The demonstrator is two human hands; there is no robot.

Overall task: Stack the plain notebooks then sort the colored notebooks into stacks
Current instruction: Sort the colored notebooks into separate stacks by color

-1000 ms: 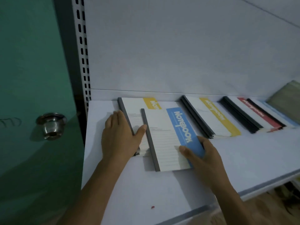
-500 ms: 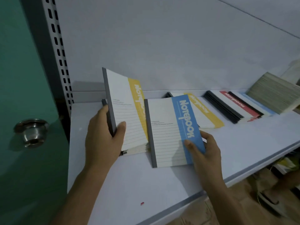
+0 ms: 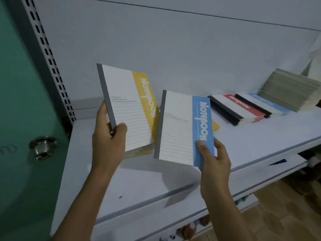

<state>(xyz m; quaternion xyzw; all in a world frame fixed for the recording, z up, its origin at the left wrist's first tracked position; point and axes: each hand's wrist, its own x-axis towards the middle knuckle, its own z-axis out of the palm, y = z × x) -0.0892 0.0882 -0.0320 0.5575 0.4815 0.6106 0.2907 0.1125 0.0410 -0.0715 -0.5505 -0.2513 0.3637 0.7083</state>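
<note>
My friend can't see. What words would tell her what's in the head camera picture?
The left hand holds a yellow notebook and the right hand holds a blue notebook, both above a white shelf. More notebooks lie stacked further right on it, among them a red notebook.

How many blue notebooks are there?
2. One blue notebook is gripped in the right hand, above the shelf. A paler blue notebook lies flat on the shelf, just right of the red notebook. More may be hidden inside the piles.
</note>
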